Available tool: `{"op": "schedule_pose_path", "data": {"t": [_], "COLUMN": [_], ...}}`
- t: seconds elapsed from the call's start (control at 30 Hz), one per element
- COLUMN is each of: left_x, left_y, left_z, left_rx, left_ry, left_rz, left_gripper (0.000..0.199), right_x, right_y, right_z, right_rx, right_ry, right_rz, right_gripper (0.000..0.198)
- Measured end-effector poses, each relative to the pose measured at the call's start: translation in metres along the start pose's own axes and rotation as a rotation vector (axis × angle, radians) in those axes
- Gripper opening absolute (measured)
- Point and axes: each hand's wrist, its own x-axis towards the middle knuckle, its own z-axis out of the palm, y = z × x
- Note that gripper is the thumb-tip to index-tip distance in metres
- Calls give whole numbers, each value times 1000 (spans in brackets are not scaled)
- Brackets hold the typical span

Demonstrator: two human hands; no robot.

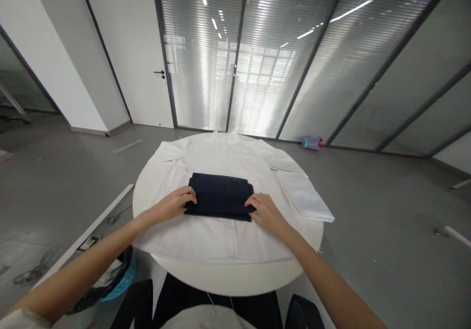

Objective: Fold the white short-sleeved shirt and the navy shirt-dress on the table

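Note:
A folded dark navy cloth (221, 195) lies across the middle of a white long-sleeved garment (213, 243). My left hand (183, 200) pinches the cloth at its left end, fingers curled over the edge. At the opposite end, my right hand (263, 211) has its fingers curled on the right edge of the same cloth. The garment is spread flat, collar end away from me, its right sleeve (305, 194) reaching past the table's edge. Whether the navy cloth is itself a garment, I cannot tell.
The round white table (228, 280) stands right before me. On the floor to the left is a blue basket (125, 281) with a black liner. A pink-and-blue package (312, 143) rests by the glass partition (265, 88). A white door (138, 54) is at back left.

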Motion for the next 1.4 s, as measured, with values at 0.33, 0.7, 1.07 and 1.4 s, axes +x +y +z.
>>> {"op": "schedule_pose_path", "data": {"t": [0.33,0.7,1.07,1.4], "left_x": [-19,86,67,57], "left_y": [13,12,-28,-36], "left_z": [16,31,66,48], "left_rx": [-11,250,328,199], "left_ry": [77,29,-64,-52], "left_rz": [-101,-429,-500,-556], "left_gripper": [33,50,67,72], "right_x": [-24,92,61,38], "right_y": [-14,-58,-16,11], "right_z": [10,37,59,55], "right_rx": [-58,-11,-117,-87], "right_ry": [46,91,-145,-87], "right_rz": [0,161,370,458], "right_gripper": [20,46,87,76]}}
